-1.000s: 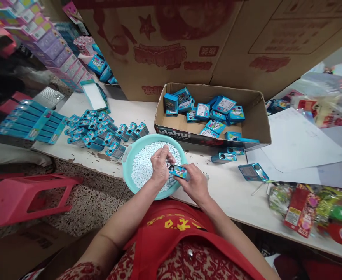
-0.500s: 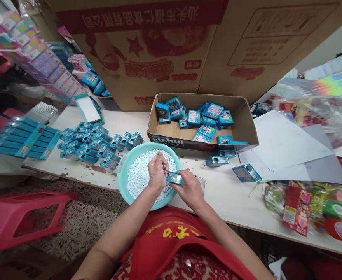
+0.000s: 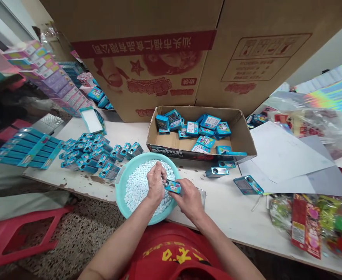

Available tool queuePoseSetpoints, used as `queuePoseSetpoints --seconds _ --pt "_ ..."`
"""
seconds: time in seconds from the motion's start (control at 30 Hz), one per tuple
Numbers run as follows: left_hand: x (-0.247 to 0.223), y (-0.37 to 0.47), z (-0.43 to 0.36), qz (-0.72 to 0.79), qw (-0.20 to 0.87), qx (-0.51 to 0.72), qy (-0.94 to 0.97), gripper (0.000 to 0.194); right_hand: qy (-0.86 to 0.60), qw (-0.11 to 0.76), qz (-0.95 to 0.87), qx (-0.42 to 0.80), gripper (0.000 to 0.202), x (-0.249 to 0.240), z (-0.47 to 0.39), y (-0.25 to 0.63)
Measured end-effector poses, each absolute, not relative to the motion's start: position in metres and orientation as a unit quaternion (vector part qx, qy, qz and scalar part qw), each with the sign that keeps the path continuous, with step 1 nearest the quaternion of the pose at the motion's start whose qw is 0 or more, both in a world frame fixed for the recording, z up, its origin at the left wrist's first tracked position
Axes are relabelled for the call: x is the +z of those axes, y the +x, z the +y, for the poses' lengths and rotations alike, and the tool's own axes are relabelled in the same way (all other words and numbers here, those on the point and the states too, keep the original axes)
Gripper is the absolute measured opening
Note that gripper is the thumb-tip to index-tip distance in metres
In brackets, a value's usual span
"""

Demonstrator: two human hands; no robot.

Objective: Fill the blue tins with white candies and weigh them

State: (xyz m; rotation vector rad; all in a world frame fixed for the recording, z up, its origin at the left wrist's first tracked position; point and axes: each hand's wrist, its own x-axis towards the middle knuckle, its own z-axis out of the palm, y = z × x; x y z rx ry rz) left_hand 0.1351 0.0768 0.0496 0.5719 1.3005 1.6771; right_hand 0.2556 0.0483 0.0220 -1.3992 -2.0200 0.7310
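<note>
the right hand gripped the small blue rectangular tin box by its near end, fingers and thumb closed around it, holding it level over the near rim of the round teal plastic basin. this placement would let any spilled piece fall back into the basin. the left hand was bunched, fingertips pressed together at the box's open end, apparently pinching small white pellets; what lay between the fingertips could not be made out. the pellets were smooth, rounded and uniform, heaped in the basin's middle.

the basin stood on the edge of the chipped white table. to the right, two more blue tins lay apart on the table, each showing a round hole. to the left, a cluster of like tins stood close together. beyond the basin, an open shallow corrugated cardboard tray held loose printed blue tins. behind it rose large brown cardboard cartons with red print.
</note>
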Motion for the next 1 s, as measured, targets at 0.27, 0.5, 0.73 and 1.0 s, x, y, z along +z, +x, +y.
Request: queuePoseSetpoints --seconds 0.27,0.5,0.73,1.0 --pt "0.062 0.136 0.081 0.498 0.511 0.669 0.206 0.052 -0.512 0.322 -0.733 0.311 0.024 0.018 0.048 0.261" --pt "0.014 0.074 0.078 0.719 0.319 0.448 0.426 0.031 -0.555 0.388 -0.65 0.345 0.028 0.014 0.026 0.322" --pt "-0.047 0.053 0.064 0.77 0.291 0.335 0.459 0.039 -0.605 0.378 -0.629 0.31 0.027 -0.056 0.008 0.36" --pt "-0.044 0.062 0.07 0.761 0.282 0.345 0.471 0.032 -0.616 0.36 -0.683 0.157 0.04 -0.052 0.047 0.388"
